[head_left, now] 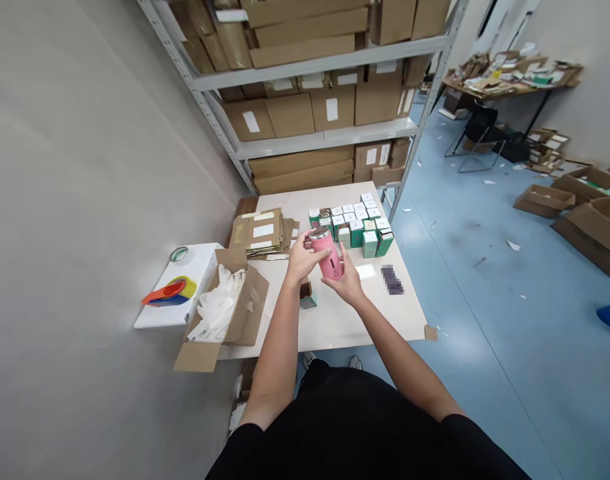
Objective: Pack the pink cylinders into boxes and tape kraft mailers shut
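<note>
Head view shows us a pink insulated bottle (331, 259) held tilted in the air above the surface (379, 313), its steel cap (320, 235) pointing up and to our left. Our left hand (301, 259) is closed around the top end, close under the cap; our right hand (347, 283) grips the lower body, its fingers curled against the pink side. We judge the bottle stiff and fairly light, though its smooth coating could slip, so the body offers the surest hold, and the cap alone is best not trusted. Beyond stand rows of small green-and-white boxes (352, 227). A small teal box (309, 300) lies near our left wrist, with a flattened cardboard stack (259, 233) and an open carton (248, 307) of crumpled white plastic (217, 307) farther left.
</note>
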`<state>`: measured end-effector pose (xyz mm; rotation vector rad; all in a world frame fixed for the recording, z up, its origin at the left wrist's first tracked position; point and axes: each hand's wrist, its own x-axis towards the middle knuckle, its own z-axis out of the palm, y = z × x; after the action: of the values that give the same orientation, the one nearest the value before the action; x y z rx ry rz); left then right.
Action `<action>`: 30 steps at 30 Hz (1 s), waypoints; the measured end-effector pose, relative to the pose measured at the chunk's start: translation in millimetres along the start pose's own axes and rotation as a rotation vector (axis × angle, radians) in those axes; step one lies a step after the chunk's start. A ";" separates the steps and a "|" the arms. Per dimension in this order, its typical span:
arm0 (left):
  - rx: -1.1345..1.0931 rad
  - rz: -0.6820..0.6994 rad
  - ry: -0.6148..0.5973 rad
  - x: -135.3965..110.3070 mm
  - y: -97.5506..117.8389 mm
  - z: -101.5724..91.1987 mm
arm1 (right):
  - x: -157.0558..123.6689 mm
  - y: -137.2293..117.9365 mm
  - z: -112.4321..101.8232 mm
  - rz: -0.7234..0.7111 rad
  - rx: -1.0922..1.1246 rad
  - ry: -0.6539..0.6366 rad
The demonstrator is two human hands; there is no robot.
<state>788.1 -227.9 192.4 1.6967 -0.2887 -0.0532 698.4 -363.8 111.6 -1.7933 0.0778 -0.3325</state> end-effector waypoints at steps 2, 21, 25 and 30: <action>0.013 0.004 -0.008 4.7 -11.5 10.0 | 2.1 21.0 -13.9 -0.025 0.073 -0.113; 0.237 -0.257 -0.046 -4.6 -133.0 25.8 | 7.7 322.2 -169.0 0.939 -0.596 0.334; 0.288 -0.308 -0.052 -12.7 -154.8 19.6 | 14.0 355.7 -165.1 0.885 -0.713 0.302; 0.301 -0.348 -0.056 -21.3 -169.0 22.3 | 22.5 381.5 -158.2 0.822 -0.842 0.256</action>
<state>790.0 -224.8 20.6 2.0325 -0.0395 -0.3287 725.3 -613.1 -217.4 -2.3230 1.2507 0.1019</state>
